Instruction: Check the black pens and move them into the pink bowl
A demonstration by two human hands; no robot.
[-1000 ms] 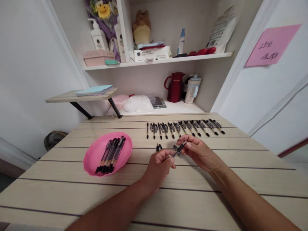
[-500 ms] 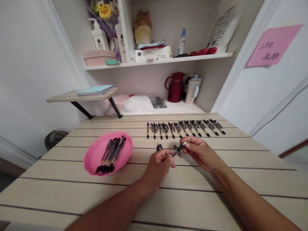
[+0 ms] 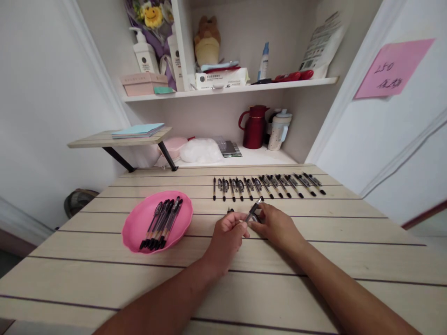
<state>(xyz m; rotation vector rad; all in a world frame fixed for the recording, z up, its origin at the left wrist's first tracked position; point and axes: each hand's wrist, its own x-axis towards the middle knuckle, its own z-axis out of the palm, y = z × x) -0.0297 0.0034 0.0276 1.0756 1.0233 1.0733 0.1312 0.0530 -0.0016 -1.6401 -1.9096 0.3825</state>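
My left hand [image 3: 226,235] and my right hand [image 3: 274,226] meet over the middle of the wooden table [image 3: 223,288]. Together they pinch a black pen [image 3: 253,209] that tilts up to the right between them. Just behind my left hand lies a small dark pen part [image 3: 229,211]. A row of several black pens [image 3: 267,185] lies farther back on the table. To the left, a pink bowl [image 3: 136,223] holds several more black pens [image 3: 162,224].
A small raised shelf [image 3: 118,138] with teal paper stands at the back left. Behind the table are a red jug [image 3: 254,126], a white cup [image 3: 279,129] and a white bag [image 3: 201,150]. A pink note [image 3: 393,69] hangs on the right wall.
My right hand has moved left and down toward my left hand, its fingers closing round the pen. The pen now sits lower and nearer the table.
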